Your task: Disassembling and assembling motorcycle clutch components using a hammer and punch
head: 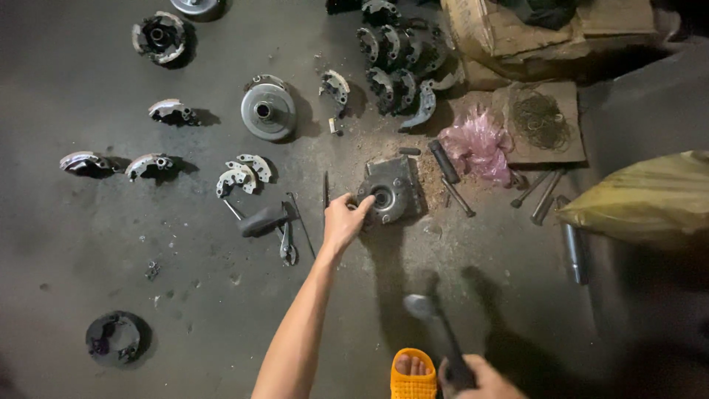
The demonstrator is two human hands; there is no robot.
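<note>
My left hand [344,220] reaches out over the concrete floor and its fingers touch the left edge of a squarish grey metal plate [391,190] with a round hole in its middle. My right hand [473,375] is low at the bottom edge, gripping the dark handle of a hammer [436,325] whose rounded metal head points up and left, raised above the floor. My foot in an orange sandal [413,374] shows beside the right hand.
Curved clutch shoes [244,176] lie scattered at left, a round metal drum [268,111] behind them, a stack of shoes [395,66] at the back. A pink plastic bag [480,144], loose metal rods [546,193], a cardboard box [532,33] and a yellow sack [650,199] are at right.
</note>
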